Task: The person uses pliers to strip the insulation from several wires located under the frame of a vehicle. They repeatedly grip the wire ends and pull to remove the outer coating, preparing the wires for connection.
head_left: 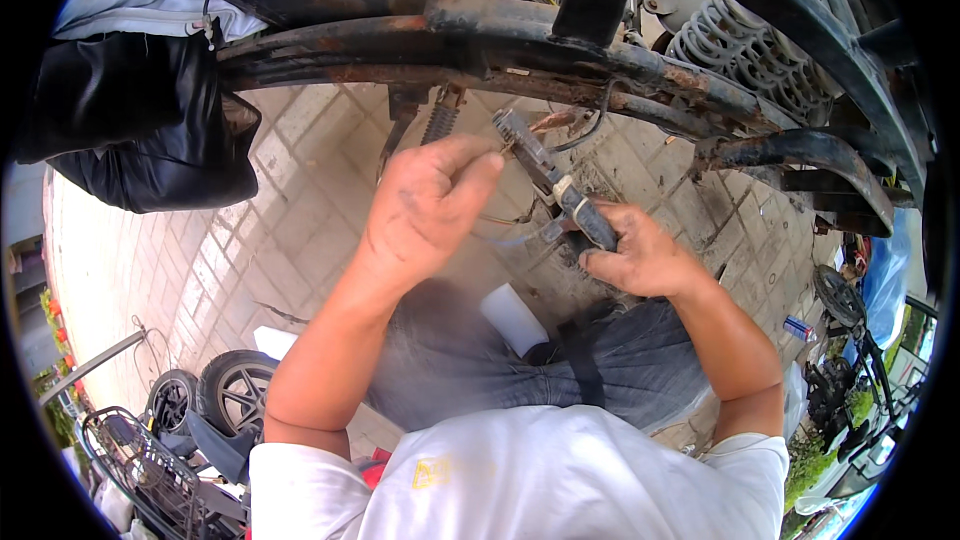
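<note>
My left hand (pixel 430 200) is closed in a pinch at the upper end of a long grey metal tool (pixel 535 160) with a cream band; what the fingertips hold is too small to make out. My right hand (pixel 635 250) grips the tool's dark lower handle, thumb underneath. Thin wires and a black cable (pixel 590 120) hang beside and behind it, below a rusty black metal frame (pixel 480 50). A white cylindrical object (pixel 512 320) lies at my jeans-covered legs.
A coil spring (pixel 740 60) and curved bar sit upper right. Black covers (pixel 140 130) hang at left. Two-wheelers (pixel 230 395) stand lower left, another (pixel 840 295) at right beside blue plastic sheeting. A small can (pixel 798 328) lies on the paving (pixel 240 270).
</note>
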A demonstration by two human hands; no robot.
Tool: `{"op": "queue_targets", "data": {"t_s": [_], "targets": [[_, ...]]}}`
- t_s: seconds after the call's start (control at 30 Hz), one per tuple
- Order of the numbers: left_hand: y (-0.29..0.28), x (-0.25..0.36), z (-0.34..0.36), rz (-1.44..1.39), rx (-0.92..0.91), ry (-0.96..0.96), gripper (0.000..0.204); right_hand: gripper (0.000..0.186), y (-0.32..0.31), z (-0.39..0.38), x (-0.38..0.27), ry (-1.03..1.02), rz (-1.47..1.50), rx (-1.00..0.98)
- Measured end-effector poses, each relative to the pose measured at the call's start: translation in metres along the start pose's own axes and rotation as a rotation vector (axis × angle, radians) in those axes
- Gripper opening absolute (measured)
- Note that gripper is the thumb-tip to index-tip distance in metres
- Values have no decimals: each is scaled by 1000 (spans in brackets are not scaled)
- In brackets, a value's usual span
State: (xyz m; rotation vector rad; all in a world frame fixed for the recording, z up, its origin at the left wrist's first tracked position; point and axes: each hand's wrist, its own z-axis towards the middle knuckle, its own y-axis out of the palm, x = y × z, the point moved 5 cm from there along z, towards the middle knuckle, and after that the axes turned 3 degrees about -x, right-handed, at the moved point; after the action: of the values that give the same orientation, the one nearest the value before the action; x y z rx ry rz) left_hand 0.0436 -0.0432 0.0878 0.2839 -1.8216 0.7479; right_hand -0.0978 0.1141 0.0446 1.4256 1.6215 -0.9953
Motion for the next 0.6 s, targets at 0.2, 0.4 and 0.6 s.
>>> {"op": "queue_targets", "data": {"t_s": [0.2,0.4,0.6], "targets": [[3,0,0,40,-62,9,22,48,3,6,-7,-255,-257,130],[7,-6,1,-33,-41,49,19,50,5,7,-12,-303,-167,81],[6,0,0,-79,-41,14,21,38,7,9,-7,-315,-191,95]]}}
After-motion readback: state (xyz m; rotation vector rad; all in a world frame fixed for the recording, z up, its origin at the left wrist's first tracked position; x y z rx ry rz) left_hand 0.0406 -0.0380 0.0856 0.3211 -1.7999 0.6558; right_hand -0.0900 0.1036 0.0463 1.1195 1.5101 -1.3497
